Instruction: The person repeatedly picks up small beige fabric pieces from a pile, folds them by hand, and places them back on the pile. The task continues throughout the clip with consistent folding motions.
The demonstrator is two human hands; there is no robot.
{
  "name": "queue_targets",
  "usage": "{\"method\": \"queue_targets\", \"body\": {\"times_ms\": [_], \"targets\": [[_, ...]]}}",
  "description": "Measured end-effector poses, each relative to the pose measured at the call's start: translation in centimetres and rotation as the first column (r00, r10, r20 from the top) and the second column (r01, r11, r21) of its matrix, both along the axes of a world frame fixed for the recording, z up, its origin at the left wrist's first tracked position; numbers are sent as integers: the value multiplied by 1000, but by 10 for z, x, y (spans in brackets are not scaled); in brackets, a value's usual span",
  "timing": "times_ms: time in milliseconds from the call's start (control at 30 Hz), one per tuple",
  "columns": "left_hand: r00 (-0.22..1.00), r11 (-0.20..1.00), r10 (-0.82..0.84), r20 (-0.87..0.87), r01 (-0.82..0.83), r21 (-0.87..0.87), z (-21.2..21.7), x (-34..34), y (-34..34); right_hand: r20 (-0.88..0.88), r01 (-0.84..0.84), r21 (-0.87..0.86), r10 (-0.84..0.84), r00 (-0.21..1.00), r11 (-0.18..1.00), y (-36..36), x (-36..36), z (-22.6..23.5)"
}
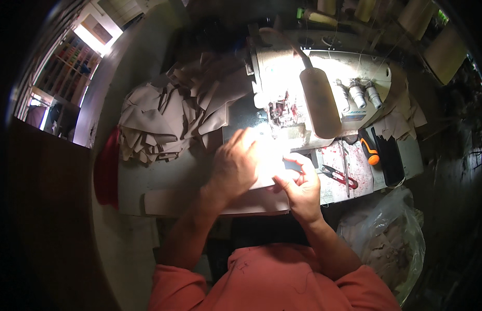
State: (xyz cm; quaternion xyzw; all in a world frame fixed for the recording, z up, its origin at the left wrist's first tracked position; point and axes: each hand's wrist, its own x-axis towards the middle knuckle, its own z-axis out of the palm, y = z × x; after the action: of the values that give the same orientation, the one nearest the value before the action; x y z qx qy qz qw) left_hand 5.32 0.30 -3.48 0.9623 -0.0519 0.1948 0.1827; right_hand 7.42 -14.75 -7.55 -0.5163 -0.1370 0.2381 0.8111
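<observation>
Both hands, left hand flat, right hand pinching, on beige fabric beside clear plastic bag of scraps.

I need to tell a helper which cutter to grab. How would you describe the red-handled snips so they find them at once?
Start at the sewing machine, then drop to the table just right of the right hand. The snips lie flat there on a pale mat. Their red handles and small size separate them from the orange-tipped tool farther right.

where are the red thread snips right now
In the head view, the red thread snips lie on the table just right of the right hand, below the sewing machine.
</observation>
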Motion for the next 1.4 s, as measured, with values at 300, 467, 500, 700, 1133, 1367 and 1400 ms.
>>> {"method": "queue_targets", "body": {"times_ms": [300, 467, 500, 700, 1133, 1367, 1400], "targets": [[994, 995, 32, 104, -41, 89, 8, 17, 3, 5, 1, -114, 0, 1000, 993, 12, 20, 11], [999, 999, 37, 11, -37, 34, -7, 5, 8, 24, -22, -142, 26, 999, 990, 12, 22, 8], [999, 998, 37, -22, -38, -42, -8, 13, 16, 33, -8, -127, 12, 999, 992, 9, 21, 4], [992, 967, 104, -70, -84, 240, -6, 59, 62, 27, 74, -199, -70, 997, 977, -26, 12, -2], [976, 967, 132, -171, -165, -194, -53, -45, -35, 76, 0, -332, 26, 997, 943, -55, -3, -14], [996, 873, -48, 78, 80, -481, -77, -46, -25, 137, 7, -405, 53, 989, 914, -60, -8, -12], [991, 862, -54, 124, 110, -495, -76, -45, -26, 235, 29, -450, 87, 968, 893, -54, -6, -10]]}}
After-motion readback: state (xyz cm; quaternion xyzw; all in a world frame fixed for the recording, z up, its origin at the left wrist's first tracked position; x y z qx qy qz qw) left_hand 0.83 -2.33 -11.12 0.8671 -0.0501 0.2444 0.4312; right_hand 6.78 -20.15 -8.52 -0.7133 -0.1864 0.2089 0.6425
